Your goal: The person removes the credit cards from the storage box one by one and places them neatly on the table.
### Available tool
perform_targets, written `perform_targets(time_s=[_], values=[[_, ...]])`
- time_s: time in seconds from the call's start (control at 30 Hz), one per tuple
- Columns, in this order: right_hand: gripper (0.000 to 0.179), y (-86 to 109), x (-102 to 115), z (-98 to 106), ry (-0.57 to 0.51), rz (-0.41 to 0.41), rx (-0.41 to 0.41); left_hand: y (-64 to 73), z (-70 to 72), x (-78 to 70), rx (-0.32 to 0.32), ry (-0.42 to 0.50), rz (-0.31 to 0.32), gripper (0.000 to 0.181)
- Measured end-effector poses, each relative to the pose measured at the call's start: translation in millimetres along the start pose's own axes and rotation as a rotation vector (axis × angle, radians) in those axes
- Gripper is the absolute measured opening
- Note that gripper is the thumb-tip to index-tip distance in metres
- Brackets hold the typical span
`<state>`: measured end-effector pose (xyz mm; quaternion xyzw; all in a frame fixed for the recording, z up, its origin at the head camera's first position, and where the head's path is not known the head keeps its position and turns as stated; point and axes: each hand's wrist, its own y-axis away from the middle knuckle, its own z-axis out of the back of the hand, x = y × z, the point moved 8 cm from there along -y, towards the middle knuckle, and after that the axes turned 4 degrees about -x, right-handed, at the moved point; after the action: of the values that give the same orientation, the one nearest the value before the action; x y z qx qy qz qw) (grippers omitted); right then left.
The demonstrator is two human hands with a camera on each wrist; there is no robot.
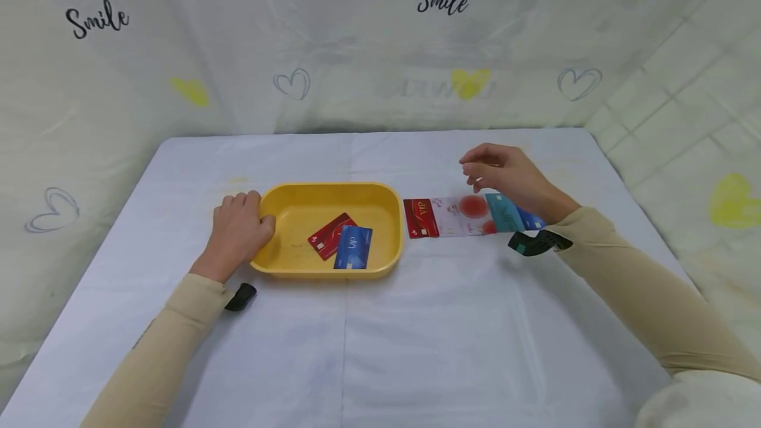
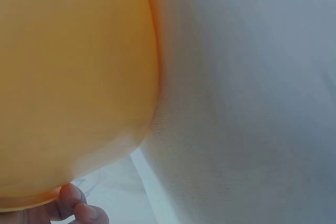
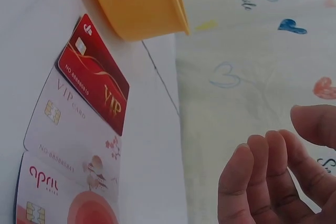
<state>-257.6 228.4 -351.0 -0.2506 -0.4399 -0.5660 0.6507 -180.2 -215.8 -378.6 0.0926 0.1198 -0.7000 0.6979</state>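
Note:
My left hand (image 1: 240, 233) grips the left rim of a yellow tray (image 1: 333, 190), fingers over the far side and thumb along the edge. Inside the tray lie a red card (image 1: 324, 242) and a blue card (image 1: 355, 246) that overlaps it. Above a row of cards to the tray's right, my right hand (image 1: 514, 176) hovers with loosely bent fingers and holds nothing. From left to right the row has a red VIP card (image 1: 421, 218), a pale VIP card (image 3: 68, 124), an April card with red circles (image 3: 58, 198), a teal card (image 1: 504, 212) and a blue card (image 1: 531, 219), partly behind the right wrist.
A white cloth (image 1: 416, 342) covers the table. Behind it hangs a pale curtain (image 1: 368, 45) printed with hearts and "Smile". Black straps (image 1: 240, 297) sit around both wrists. A white rounded thing (image 1: 701, 401) shows at the lower right corner.

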Motion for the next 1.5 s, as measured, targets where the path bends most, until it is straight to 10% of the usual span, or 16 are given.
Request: perform_targets(time_s=[1.5], values=[[0.032,-17.3,75.0,-107.9,0.101,0.281,0.261,-2.2,2.4,3.6,-0.019,0.022,0.004,0.025]])
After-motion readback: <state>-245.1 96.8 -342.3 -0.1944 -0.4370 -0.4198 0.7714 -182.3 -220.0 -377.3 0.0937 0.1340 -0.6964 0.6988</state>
